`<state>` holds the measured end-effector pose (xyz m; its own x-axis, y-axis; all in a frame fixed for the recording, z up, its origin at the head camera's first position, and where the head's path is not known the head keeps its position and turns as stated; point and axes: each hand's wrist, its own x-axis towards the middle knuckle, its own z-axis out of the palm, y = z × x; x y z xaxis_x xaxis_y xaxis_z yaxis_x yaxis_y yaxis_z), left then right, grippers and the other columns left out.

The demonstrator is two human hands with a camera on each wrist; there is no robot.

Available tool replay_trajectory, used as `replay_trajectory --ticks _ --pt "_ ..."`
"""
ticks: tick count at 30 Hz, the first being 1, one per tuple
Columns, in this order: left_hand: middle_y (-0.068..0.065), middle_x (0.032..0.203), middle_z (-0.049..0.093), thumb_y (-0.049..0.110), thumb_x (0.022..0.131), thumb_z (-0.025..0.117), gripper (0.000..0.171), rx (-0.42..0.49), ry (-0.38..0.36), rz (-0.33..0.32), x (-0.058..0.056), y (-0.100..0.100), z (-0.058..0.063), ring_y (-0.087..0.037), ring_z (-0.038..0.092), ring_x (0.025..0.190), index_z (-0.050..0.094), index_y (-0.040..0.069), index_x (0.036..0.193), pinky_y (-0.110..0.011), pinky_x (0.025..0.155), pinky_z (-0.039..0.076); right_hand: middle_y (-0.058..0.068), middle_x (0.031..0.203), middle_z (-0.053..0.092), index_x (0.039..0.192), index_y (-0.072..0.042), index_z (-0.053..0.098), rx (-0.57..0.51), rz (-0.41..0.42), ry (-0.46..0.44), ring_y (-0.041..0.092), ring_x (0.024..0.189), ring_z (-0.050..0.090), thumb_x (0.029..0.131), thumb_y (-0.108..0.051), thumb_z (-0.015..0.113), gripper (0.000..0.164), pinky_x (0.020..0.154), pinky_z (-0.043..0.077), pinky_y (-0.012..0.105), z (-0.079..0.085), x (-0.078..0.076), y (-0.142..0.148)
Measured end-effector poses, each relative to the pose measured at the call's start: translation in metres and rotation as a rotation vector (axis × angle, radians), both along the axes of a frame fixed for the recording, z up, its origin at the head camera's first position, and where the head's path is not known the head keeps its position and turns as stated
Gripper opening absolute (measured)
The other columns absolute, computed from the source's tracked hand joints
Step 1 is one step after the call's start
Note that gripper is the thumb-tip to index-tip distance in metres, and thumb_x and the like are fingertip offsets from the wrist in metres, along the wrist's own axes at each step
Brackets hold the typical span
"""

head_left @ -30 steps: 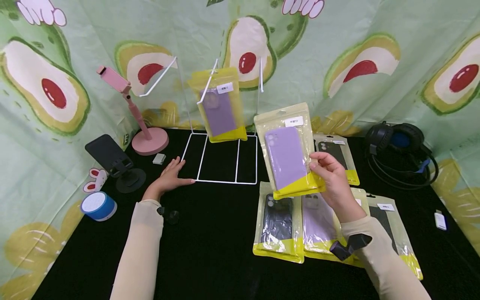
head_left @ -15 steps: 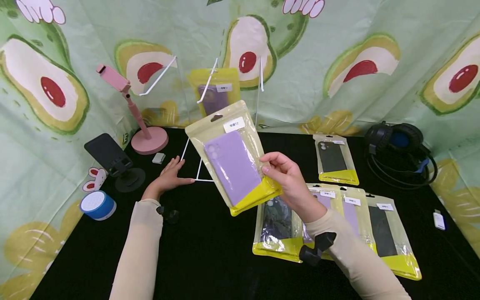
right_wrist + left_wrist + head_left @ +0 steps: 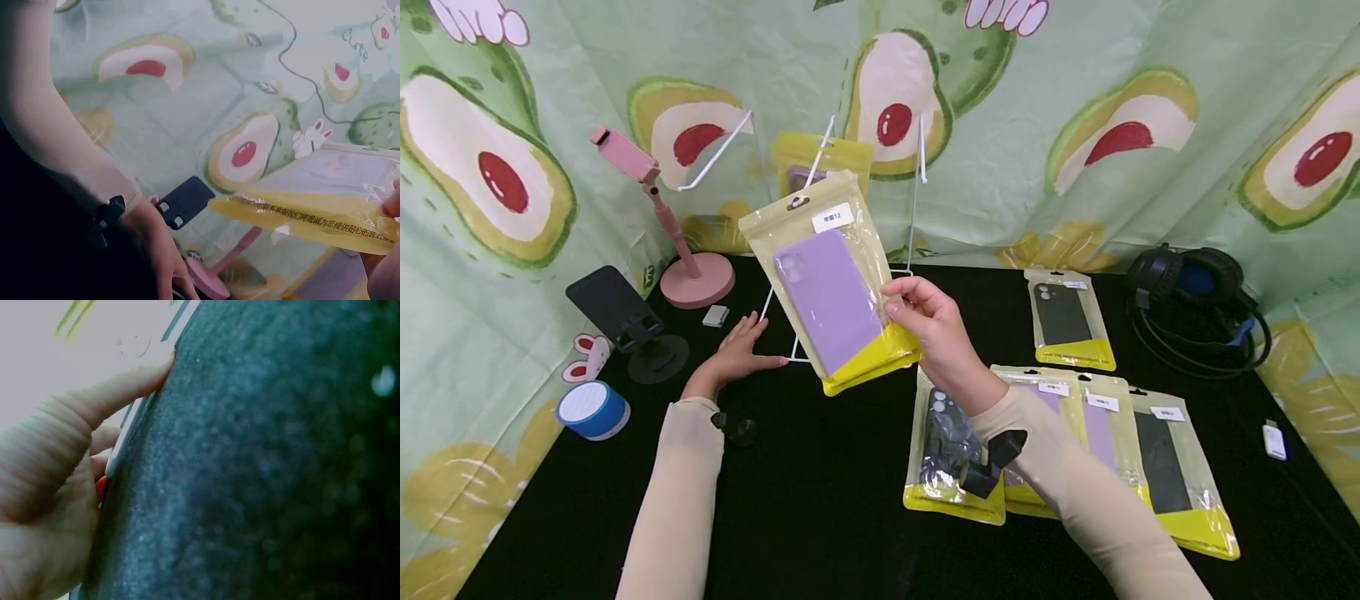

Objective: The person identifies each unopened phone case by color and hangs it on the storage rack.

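My right hand pinches the right edge of a clear-and-yellow packet holding a purple phone case. This packet is held tilted in front of a white wire display rack. Its hang hole lies at the tip of the middle hook; whether the hook passes through cannot be told. Another yellow packet hangs farther back on that hook, mostly hidden. My left hand rests with fingers spread at the rack base's front left corner. In the left wrist view, the thumb touches the white base wire.
Several packaged phone cases lie at the right, with one behind them. Headphones stand at the back right, a USB stick nearer. To the left are a pink stand, a black phone stand and a blue speaker.
My right hand has carried the purple phone case packet leftward from above the other packets, then up to the middle hook's tip. My left hand has stayed on the rack's base.
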<state>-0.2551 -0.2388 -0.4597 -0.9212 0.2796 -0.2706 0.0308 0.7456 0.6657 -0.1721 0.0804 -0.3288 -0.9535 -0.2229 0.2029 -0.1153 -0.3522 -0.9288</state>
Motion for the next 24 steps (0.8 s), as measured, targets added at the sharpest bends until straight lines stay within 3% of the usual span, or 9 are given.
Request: replay_trajectory --ticks 6,16,24 --pt "-0.017 0.157 -0.008 0.044 0.084 0.068 0.097 -0.021 -0.001 0.001 0.001 0.001 0.001 -0.033 -0.014 0.143 0.011 0.002 0.151 -0.058 0.11 -0.007 0.004 0.085 0.054 0.088 -0.016 0.065 0.006 -0.081 0.002 0.014 0.075 0.052 0.09 0.006 0.054 0.026 0.066 0.048 0.021 -0.007 -0.017 -0.007" --pt "-0.016 0.158 -0.008 0.048 0.084 0.066 0.098 -0.054 -0.022 0.029 -0.002 0.001 -0.001 -0.033 -0.014 0.143 0.011 0.004 0.152 -0.058 0.11 -0.007 0.0 0.083 0.054 0.083 -0.009 0.063 -0.024 -0.303 -0.071 0.01 0.075 0.051 0.086 0.01 0.056 0.021 0.066 0.044 0.018 -0.011 -0.062 -0.029" --pt "-0.015 0.158 -0.01 0.046 0.086 0.065 0.096 -0.057 -0.027 0.036 -0.001 0.003 0.0 -0.032 -0.014 0.143 0.01 0.005 0.152 -0.057 0.11 -0.008 -0.003 0.081 0.056 0.08 -0.008 0.064 -0.006 -0.353 -0.061 0.009 0.075 0.052 0.085 0.012 0.058 0.022 0.07 0.044 0.018 -0.022 -0.078 -0.029"
